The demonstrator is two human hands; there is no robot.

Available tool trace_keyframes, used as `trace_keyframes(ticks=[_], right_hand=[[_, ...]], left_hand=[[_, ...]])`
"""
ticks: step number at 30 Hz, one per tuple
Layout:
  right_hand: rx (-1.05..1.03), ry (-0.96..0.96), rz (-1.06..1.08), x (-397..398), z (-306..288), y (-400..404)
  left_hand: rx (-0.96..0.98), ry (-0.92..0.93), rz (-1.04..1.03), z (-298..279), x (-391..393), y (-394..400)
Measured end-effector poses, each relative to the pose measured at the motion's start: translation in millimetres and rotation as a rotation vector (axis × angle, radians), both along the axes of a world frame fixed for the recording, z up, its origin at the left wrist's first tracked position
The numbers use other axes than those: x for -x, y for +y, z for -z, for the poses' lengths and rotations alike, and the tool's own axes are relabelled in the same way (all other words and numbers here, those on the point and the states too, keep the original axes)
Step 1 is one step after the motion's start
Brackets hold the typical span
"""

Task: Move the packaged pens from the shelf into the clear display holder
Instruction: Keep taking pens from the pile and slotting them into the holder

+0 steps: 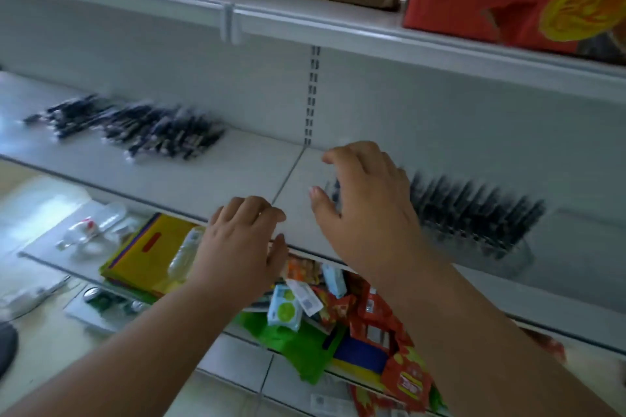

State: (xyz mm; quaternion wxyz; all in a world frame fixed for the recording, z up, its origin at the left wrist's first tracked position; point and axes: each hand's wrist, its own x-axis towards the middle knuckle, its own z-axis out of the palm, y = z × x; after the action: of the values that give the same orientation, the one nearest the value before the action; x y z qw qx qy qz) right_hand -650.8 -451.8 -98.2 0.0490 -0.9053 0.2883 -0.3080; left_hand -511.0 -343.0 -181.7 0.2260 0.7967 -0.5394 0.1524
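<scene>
Pens lie in a loose dark pile on the shelf, far left, well apart from both hands. Prob. the supply still to be moved. On the right of the same shelf stands the clear holder, w/ a row of dark pens upright or leaning inside it, so it looks partly stocked already. Motion blur smears both groups; single packs can't be made out.

Right hand is over the shelf just left of the holder, palm down, fingers and thumb spread and curved in a claw. Something dark shows under the fingers at the holder's near-left end; whether the hand pinches a pen or only hovers over it, can't tell. Forearm comes in from the near right.

Left hand is at the shelf's front edge, fingers loosely curled, holding nothing visible; prob. steadying or waiting. Forearm comes in from the near left.

Lower shelf below holds bright snack packs and a yellow packet, not part of the job.
</scene>
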Motion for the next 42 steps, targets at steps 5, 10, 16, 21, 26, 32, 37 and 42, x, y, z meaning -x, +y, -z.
trace_keyframes(ticks=[5, 10, 16, 21, 26, 32, 37, 42], right_hand=[[-0.051, 0.104, -0.125, -88, -13, 42], [-0.035, 0.118, -0.189, -167, -19, 86], [-0.07, 0.119, -0.156, -264, -11, 130], [-0.163, 0.091, -0.118, -302, -7, 149], [-0.2, 0.135, -0.095, -327, -6, 139], [-0.181, 0.09, -0.141, -386, -3, 120], [-0.187, 0.09, -0.194, -444, 2, 124], [-0.173, 0.1, -0.133, -487, 6, 121]], left_hand=[[-0.09, 0.016, -0.202, -11, -63, 69], [-0.081, 0.017, -0.273, -18, -141, 116], [-0.118, 0.01, -0.22, -18, -240, 158], [-0.206, 0.049, -0.159, -21, -299, 172], [-0.175, 0.117, -0.109, -16, -337, 155], [-0.211, 0.155, -0.178, -16, -386, 146], [-0.185, 0.22, -0.244, -26, -432, 152], [-0.152, 0.273, -0.256, -20, -495, 146]])
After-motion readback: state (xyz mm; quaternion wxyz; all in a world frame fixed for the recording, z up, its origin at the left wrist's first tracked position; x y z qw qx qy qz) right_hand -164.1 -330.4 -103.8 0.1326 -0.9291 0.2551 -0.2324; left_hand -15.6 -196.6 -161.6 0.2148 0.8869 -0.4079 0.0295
